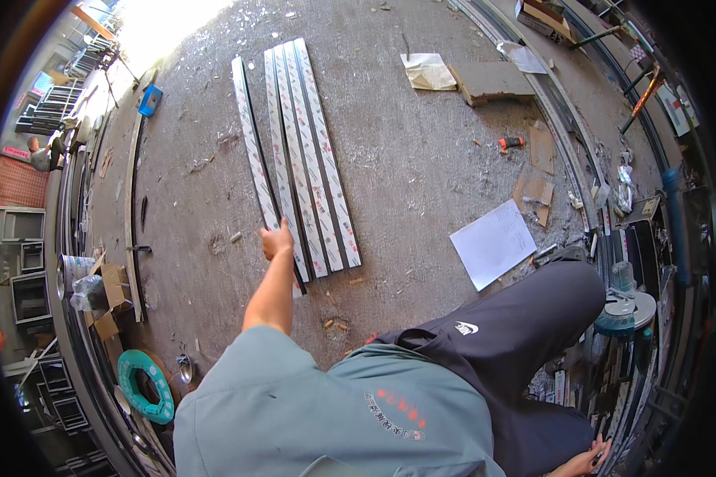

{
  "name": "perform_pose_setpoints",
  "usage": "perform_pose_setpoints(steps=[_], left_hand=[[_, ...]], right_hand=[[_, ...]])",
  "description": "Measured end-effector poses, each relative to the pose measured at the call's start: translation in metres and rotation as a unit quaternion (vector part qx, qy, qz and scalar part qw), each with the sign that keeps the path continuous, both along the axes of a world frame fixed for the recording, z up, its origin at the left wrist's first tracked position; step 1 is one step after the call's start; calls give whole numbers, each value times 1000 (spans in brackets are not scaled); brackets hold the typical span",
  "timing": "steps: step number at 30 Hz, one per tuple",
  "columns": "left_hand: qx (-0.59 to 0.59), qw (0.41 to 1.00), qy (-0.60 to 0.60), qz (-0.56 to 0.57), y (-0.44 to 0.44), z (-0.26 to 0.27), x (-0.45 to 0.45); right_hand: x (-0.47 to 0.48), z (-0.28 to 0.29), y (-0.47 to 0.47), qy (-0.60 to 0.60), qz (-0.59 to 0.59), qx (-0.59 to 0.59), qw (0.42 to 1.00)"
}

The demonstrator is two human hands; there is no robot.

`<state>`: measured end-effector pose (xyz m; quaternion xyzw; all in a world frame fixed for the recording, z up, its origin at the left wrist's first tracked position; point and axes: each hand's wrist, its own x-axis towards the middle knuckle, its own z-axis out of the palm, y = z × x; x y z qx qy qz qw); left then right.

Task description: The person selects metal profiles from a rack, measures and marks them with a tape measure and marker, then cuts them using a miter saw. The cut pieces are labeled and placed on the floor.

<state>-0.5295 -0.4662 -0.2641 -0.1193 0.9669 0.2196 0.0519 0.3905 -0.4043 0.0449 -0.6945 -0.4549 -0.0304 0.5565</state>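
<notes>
My left hand point(277, 239) grips the near part of a long, narrow profile strip point(252, 140) covered in white printed protective film, its thumb lying along the edge. This strip is slightly apart from several similar strips point(316, 173) lying side by side on the dusty floor; its far end is separated from them by a gap. Down at the lower right edge, my right hand point(588, 460) is beside my knee, partly cut off. Its fingers are curled, and a small dark thing seems to be at them, too small to name.
A sheet of paper with writing point(494, 244) lies near my leg. Beyond it are an orange-and-black tool point(511, 143), cardboard pieces point(542, 149) and a board point(492, 80). Long rails point(558, 131) run along the right. At left are a blue box point(150, 100), a teal tape roll point(146, 386) and a distant person point(46, 154).
</notes>
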Motion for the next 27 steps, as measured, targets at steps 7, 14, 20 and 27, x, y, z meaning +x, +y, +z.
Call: perform_pose_setpoints(steps=[7, 14, 20, 27], left_hand=[[127, 986, -45, -95, 84, -23, 60], [129, 984, -81, -97, 191, -7, 77], [99, 991, -73, -60, 242, -34, 70], [-309, 862, -163, -367, 248, -103, 39]], right_hand=[[-15, -2, -1, -82, -16, -41, 996], [-47, 1, -16, -90, 0, 19, 996], [-53, 7, -36, -86, -71, -36, 993], [-52, 1, -48, -51, -104, -102, 988]])
